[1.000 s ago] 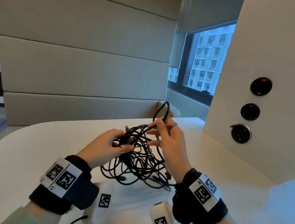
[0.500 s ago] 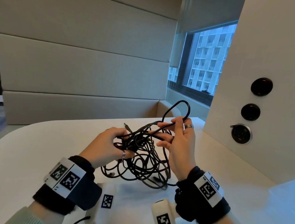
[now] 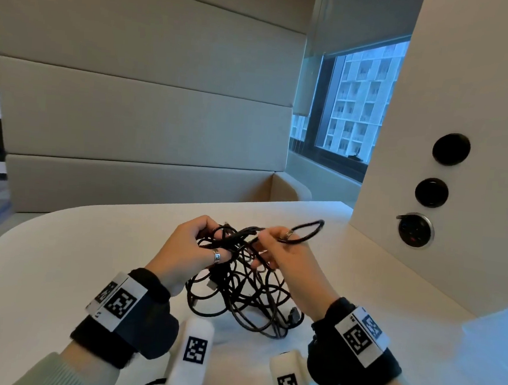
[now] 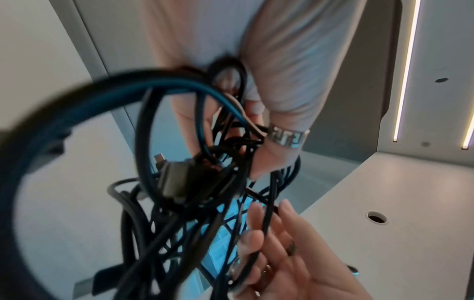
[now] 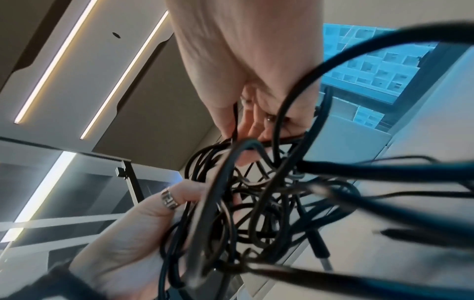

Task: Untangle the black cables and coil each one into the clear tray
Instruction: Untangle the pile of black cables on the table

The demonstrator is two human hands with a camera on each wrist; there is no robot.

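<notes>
A tangle of black cables rests partly on the white table, its top lifted between both hands. My left hand grips several strands at the top left of the bundle. My right hand pinches one cable, whose loop sticks out to the right past the ringed finger. A connector lies at the tangle's lower right. In the left wrist view the cables fill the frame, blurred, below the left hand's fingers. The clear tray shows faintly at the right edge.
A white wall panel with three round black sockets stands close on the right. A beige padded bench back runs behind the table. A window is at the far right corner.
My right hand has drawn the pinched loop out to the right and then lowered it, so it now lies flatter. My left hand has kept its grip on the bundle's top.
</notes>
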